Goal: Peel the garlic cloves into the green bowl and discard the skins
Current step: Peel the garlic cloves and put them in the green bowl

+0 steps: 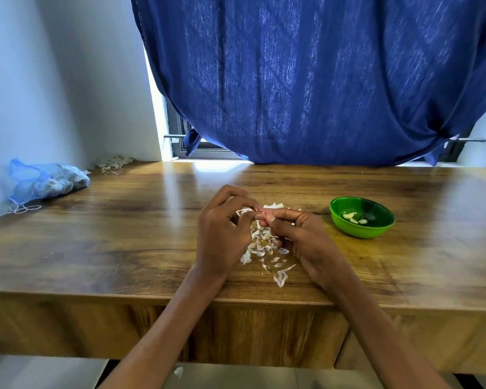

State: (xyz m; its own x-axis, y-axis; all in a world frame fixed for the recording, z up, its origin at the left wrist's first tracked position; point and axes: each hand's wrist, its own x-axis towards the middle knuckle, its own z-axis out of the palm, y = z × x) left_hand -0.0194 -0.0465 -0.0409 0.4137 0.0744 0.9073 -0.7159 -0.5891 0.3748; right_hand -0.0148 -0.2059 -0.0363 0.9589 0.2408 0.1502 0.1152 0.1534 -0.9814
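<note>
- The left hand (222, 228) and the right hand (298, 234) meet above the middle of the table (124, 234), fingertips together and curled in on something small.
- Between the fingertips a pale sliver shows, which I take for a garlic clove (261, 214); most of it is hidden, so which hand bears it and which picks at the skin cannot be told.
- A clove like this should be light and firm but small and smooth, likely to slip once bare; it is best pinched by its sides while a nail lifts the skin at the tip or root end.
- Right under the hands lies a scatter of skins (264, 248), thin, papery flakes that would drift at a breath and cling to damp fingers; they are better swept together with a flat palm than picked up singly.
- To the right, apart from the skins, sits the green bowl (376, 231) with a few peeled cloves (352, 217) in the bottom.
- Far left by the wall rests a blue mesh bag (48, 181), its contents unclear, and behind it in the corner lies another small heap of husks (114, 162).
- A blue curtain (320, 80) hangs behind the table.
</note>
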